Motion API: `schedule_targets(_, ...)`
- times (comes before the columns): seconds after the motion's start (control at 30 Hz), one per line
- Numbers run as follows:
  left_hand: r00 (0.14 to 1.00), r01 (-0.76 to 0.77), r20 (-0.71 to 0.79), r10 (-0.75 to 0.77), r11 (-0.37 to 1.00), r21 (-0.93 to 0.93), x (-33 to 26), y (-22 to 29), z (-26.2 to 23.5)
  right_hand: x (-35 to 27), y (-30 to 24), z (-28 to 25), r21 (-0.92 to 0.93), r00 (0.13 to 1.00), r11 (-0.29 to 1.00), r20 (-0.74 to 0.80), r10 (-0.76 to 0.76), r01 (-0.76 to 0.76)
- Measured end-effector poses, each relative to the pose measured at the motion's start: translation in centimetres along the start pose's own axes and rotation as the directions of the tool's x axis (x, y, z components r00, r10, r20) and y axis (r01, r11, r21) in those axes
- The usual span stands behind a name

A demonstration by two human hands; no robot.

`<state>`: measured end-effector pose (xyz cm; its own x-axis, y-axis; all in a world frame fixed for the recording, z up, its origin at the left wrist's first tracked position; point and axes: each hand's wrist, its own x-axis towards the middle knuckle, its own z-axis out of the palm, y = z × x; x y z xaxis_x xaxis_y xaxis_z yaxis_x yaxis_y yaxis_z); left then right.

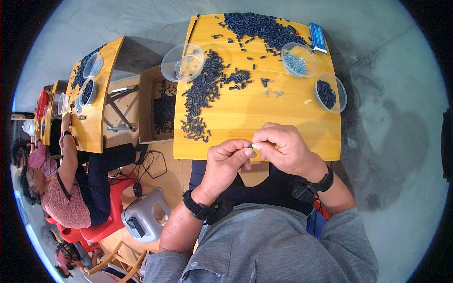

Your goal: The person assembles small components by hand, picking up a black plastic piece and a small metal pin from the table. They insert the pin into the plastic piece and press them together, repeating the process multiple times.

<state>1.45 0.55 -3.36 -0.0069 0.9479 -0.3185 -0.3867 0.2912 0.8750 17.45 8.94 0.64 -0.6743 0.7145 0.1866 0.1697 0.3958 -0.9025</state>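
My left hand (222, 162) pinches a small black plastic piece (251, 146) just above the front edge of the yellow table (236, 122). Close against it, my right hand (287, 147) has thumb and forefinger pressed together at the same piece; whatever lies between these fingertips is too small to make out. Ahead of both hands lie several small silvery metal pieces (277, 93) beside a few loose black pieces (264, 82). A long heap of black pieces (203, 92) runs along the table's left side, and a larger heap (259, 29) covers the far edge.
A clear bowl (170, 60) with a few small pieces stands far left. At right are a bowl (310, 55) of silvery pieces, a bowl (342, 97) of black pieces and a blue box (317, 37). Left stand a cardboard box (146, 111), a grey stool (137, 210) and a co-worker's table (96, 125).
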Motion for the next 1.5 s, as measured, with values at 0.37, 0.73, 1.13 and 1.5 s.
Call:
schedule_targets(0.37,0.998,0.017,0.061,-0.019,0.999,0.028,0.3,-0.3,-0.6,-0.4,0.1,0.4,-0.12,0.986,0.981,0.092,-0.142,0.152)
schedule_targets(0.73,0.998,0.031,0.057,-0.031,1.0,-0.001,0.5,-0.3,-0.1,4.0,8.4,0.9,0.186,0.864,0.845,0.059,0.499,-0.501)
schedule_targets(1.13,0.997,0.066,-0.049,-0.064,0.997,0.03,1.0,-1.3,-1.3,9.4,14.1,2.9,-0.573,0.984,0.8,-0.122,0.133,-0.179)
schedule_targets(1.5,0.988,0.08,-0.139,-0.071,0.995,0.061,1.5,-2.0,-2.1,11.0,14.3,3.7,-0.701,0.994,0.706,-0.043,0.105,-0.105)
